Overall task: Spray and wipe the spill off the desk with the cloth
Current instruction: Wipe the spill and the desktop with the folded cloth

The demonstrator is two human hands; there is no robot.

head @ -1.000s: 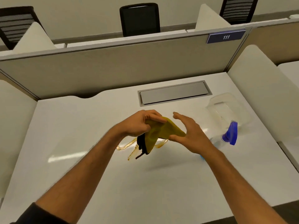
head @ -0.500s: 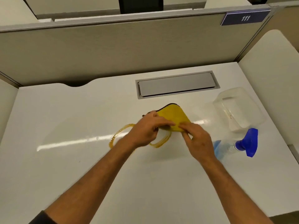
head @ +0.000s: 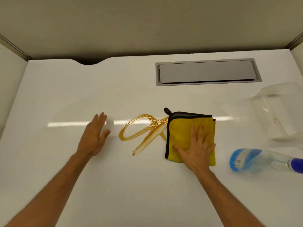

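Observation:
An amber, bubbly spill (head: 144, 130) loops across the middle of the white desk (head: 147, 185). A folded yellow cloth (head: 180, 130) with black edging lies flat just right of it, its left edge over the spill's right end. My right hand (head: 196, 148) presses palm-down on the cloth, fingers spread. To the left of the spill, my left hand (head: 94, 136) rests flat on the desk with its fingers apart, holding nothing. A clear spray bottle (head: 255, 159) with blue liquid and a blue nozzle lies on its side at the right.
A grey cable-hatch lid (head: 206, 72) is set into the desk behind the cloth. A clear plastic container (head: 282, 108) stands at the far right. Beige partition walls (head: 147, 25) close the desk at the back and both sides.
The cloth, held up in both hands a second ago, has been laid flat on the desk. My left hand let go and moved left; my right hand now presses on the cloth.

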